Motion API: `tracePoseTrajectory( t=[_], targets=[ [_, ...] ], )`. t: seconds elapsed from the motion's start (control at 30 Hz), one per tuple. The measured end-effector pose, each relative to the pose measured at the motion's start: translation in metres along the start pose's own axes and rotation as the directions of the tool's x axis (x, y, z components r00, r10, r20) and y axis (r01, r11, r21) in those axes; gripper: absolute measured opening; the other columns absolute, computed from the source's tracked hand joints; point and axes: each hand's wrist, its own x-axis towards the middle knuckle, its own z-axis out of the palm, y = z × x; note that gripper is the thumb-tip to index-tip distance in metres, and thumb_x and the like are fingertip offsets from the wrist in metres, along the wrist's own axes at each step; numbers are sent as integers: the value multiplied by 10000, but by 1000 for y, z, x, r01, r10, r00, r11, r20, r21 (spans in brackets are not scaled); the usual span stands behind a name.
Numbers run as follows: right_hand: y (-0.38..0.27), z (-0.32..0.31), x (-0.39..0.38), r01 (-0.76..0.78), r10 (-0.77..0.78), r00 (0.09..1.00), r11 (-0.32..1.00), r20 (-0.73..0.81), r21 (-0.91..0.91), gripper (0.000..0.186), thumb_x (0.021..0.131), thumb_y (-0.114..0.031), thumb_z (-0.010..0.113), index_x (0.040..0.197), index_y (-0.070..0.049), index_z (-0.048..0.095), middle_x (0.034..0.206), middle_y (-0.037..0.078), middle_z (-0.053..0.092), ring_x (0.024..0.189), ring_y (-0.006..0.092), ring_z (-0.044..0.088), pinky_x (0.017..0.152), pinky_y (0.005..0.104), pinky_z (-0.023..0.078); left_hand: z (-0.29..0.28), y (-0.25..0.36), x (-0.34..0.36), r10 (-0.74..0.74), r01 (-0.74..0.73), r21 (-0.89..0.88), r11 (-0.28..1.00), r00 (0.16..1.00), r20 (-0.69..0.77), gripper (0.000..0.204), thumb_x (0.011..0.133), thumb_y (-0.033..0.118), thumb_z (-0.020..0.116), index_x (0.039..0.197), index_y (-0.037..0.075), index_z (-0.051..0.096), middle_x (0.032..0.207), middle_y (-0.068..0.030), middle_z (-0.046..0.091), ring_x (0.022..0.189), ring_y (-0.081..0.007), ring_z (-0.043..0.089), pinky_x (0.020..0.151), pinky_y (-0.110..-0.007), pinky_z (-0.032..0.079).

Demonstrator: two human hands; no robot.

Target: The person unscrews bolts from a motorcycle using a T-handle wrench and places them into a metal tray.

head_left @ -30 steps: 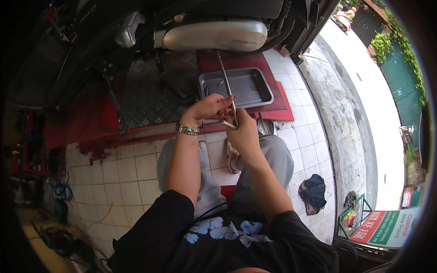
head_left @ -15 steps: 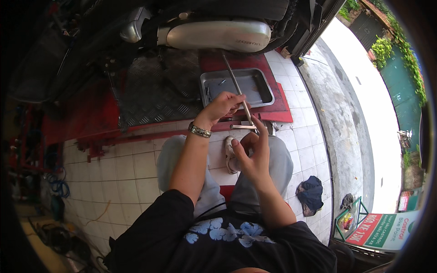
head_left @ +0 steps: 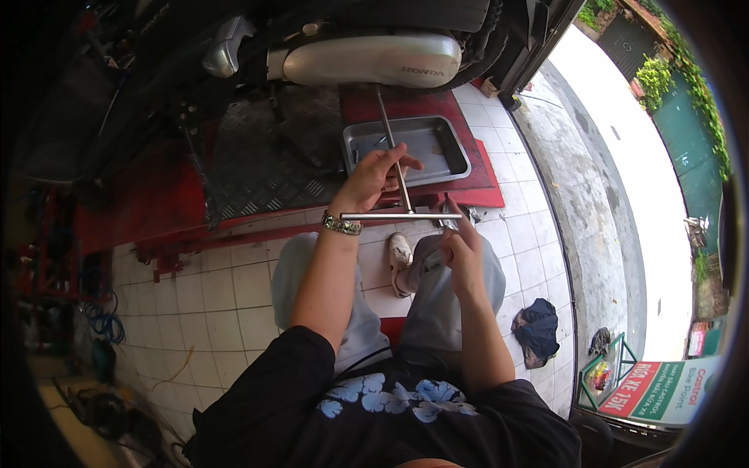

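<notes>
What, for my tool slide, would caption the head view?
Left hand at a T-handle tool's shaft, right hand by its crossbar, beside a motorbike.

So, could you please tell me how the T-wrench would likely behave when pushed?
The T-wrench is probably stiff, as its long shaft looks straight and metallic. Its smooth, shiny surface may feel slippery. Pushed at one end, the crossbar would likely swing around the shaft, since it sticks out both sides.

A motorbike workshop, open on one side: a red platform (head_left: 148,214) (partly chequer plate (head_left: 257,164)) under the motorbike (head_left: 370,61), a metal tray (head_left: 441,142) and a T-wrench (head_left: 374,216) beside the motorbike, a tiled floor (head_left: 211,296) farther out from it, and a street (head_left: 632,210) to its right.
</notes>
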Motion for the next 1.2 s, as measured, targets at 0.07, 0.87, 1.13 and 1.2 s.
tracePoseTrajectory(
  t=[0.07,0.87,1.13,1.2],
  targets=[
    [-26,-2,1,90,-91,996,992,6,83,725,851,-38,454,1556,14,294,659,-17,482,544,46,409,504,204,331,1,0,1,13,-14,44,999,999,31,583,1032,506,513,985,-37,719,635,82,399,544,-27,312,502,-210,252],
    [-46,23,-6,154,-151,985,987,79,-36,758,844,-57,457,1576,-11,268,663,-30,483,575,61,430,525,217,355,11,-8,8,-98,99,16,995,994,-51,678,1053,544,400,1146,-69,674,663,108,295,545,-22,261,487,-196,222],
    [29,36,-16,-73,166,922,962,349,-263,748,868,-51,432,1591,-33,241,629,-3,489,565,84,459,559,257,411,5,-9,11,-66,66,-2,998,996,-62,644,1063,528,395,1117,-42,691,662,92,322,550,-22,285,486,-190,249],
    [28,22,-11,-70,97,981,985,171,-155,774,843,-34,421,1595,-47,239,631,-11,462,540,82,423,530,242,374,5,-8,9,-42,42,2,999,995,-89,634,1062,524,404,1111,-41,686,669,82,367,551,-23,287,481,-189,249]
  ],
)
